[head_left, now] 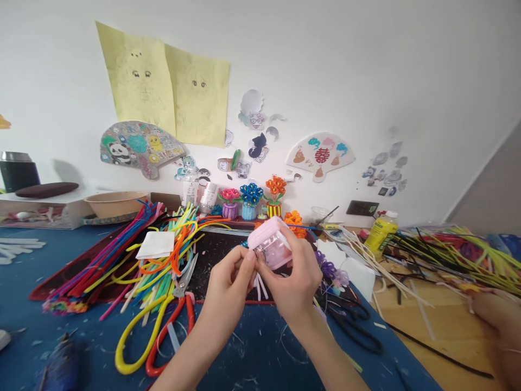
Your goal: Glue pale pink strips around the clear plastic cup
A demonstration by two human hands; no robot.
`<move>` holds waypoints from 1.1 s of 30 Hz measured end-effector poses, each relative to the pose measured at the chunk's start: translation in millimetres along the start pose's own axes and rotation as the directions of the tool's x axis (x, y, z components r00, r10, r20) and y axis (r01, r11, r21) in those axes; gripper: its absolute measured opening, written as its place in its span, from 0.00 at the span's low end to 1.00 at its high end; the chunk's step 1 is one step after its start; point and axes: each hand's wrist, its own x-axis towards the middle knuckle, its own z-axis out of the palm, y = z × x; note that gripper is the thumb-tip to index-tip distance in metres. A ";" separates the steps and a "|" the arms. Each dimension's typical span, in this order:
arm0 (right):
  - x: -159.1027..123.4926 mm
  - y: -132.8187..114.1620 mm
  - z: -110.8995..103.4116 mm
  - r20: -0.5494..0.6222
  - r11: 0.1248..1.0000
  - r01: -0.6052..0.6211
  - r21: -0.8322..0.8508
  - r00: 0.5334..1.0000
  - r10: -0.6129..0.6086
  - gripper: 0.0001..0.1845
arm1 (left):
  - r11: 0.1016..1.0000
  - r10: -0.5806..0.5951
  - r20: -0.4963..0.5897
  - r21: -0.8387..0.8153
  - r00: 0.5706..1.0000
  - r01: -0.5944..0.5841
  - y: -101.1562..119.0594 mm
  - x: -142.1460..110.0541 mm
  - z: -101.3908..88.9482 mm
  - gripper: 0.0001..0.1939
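Observation:
A small pink case with a see-through side is held up over the middle of the table in my right hand. My right fingers wrap over its right side and top, with the thumb underneath. At the lower left corner of the case, my left hand is closed in a pinch. What lies between those fingertips is too small to make out. Thin white strips show just below both hands. To the left of my left hand lie large scissors with yellow and red handles, blades pointing away.
Bundles of coloured pipe cleaners cover the left, with a white paper square on top. Pipe-cleaner flowers in pots stand at the back. A yellow bottle is at right, near another person's hand. A blue tool lies front left.

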 end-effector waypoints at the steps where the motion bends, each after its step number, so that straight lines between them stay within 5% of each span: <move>1: 0.2 0.4 0.0 0.003 1.000 -0.009 0.003 1.000 0.009 0.23 | 1.000 -0.001 0.001 -0.009 1.000 0.001 0.3 -0.1 0.6 0.19; 13: 1.6 -3.9 0.2 -0.010 0.997 0.071 -0.022 0.997 -0.071 0.23 | 0.967 -0.130 -0.096 -0.232 0.987 0.105 7.4 -1.2 6.2 0.19; 22: 1.9 -1.7 -0.2 -0.005 0.991 0.126 -0.034 0.992 -0.126 0.22 | 0.938 -0.164 -0.018 -0.312 0.986 0.150 5.3 2.1 -0.7 0.18; 33: 2.3 0.9 -0.6 -0.017 0.994 0.099 -0.041 0.995 -0.100 0.22 | 0.961 -0.143 -0.091 -0.252 0.985 0.116 7.6 1.5 0.7 0.19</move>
